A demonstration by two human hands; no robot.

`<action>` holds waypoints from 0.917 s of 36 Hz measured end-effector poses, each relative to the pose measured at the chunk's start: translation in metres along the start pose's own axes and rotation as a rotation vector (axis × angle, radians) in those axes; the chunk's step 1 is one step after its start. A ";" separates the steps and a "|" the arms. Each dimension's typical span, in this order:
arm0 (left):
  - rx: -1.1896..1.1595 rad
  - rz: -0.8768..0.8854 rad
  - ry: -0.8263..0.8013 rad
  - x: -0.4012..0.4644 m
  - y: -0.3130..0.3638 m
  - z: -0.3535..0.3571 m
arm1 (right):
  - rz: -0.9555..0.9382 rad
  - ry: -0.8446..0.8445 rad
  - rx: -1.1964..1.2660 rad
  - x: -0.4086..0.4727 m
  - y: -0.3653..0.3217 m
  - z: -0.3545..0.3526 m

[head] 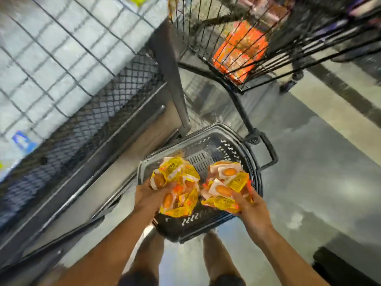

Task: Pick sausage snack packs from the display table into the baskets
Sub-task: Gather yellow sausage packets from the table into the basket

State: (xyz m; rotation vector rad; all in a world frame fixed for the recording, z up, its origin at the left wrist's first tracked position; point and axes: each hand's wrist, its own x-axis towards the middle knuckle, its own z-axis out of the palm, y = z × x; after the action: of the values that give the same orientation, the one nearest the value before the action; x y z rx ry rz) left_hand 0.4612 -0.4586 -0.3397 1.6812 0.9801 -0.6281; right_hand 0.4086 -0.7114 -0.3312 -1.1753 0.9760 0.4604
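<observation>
My left hand (149, 196) grips a bunch of several yellow sausage snack packs (175, 182) over the left side of a dark plastic basket (218, 139) that stands on the floor. My right hand (250, 207) holds a second bunch of yellow packs (225, 188) over the basket's right side. Both bunches hang just above the basket's ribbed bottom, which shows bare between them. Each pack has a clear window with an orange-brown sausage inside.
The display table (86, 145) with black mesh sides and a wire grid top runs along the left. A black wire shopping cart (257, 65) holding orange packets (239, 52) stands beyond the basket. My legs are right behind the basket on a shiny grey floor (319, 178).
</observation>
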 end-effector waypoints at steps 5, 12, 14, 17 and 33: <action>-0.126 0.043 0.039 -0.111 0.056 -0.036 | -0.074 -0.096 -0.013 -0.101 -0.061 -0.002; -0.354 0.150 -0.024 -0.219 0.098 -0.087 | -0.134 -0.225 0.006 -0.195 -0.114 0.004; -0.415 0.151 0.002 -0.235 0.103 -0.099 | -0.143 -0.286 0.013 -0.205 -0.122 0.007; -0.490 0.172 0.025 -0.254 0.107 -0.116 | -0.167 -0.380 -0.009 -0.217 -0.136 0.013; -0.846 0.371 0.298 -0.301 0.116 -0.245 | -0.234 -0.662 -0.160 -0.231 -0.202 0.134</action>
State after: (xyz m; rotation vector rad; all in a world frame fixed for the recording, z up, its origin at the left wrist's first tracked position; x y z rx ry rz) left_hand 0.3856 -0.3317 0.0375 1.1408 0.9190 0.2815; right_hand 0.4904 -0.6206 -0.0193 -1.1491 0.2320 0.6888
